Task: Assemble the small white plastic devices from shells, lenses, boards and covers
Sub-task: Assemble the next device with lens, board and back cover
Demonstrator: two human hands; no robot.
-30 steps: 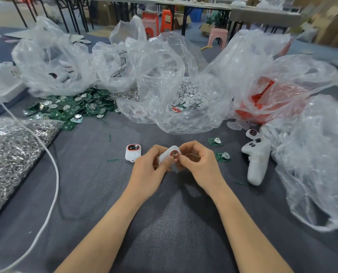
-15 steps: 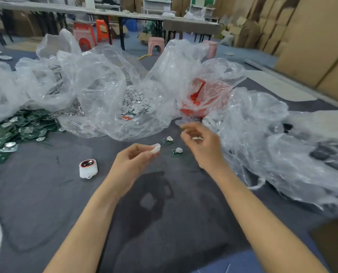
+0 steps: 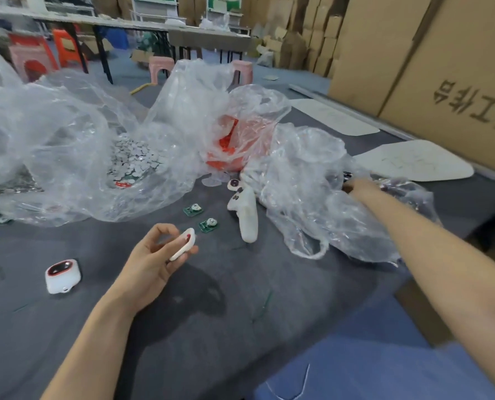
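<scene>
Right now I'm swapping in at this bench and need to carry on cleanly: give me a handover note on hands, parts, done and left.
Left hand pinches a white shell with a red lens, above the table.
Right hand reaches into the clear bag at right; its grip is hidden.
Two green boards lie loose on the table beyond the shell.
Done: one closed device lies left of the left hand.
Left: probably board and cover for the held shell.

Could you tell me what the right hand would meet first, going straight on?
The right hand would probably meet the dark parts inside the clear bag; depth unclear.
</scene>
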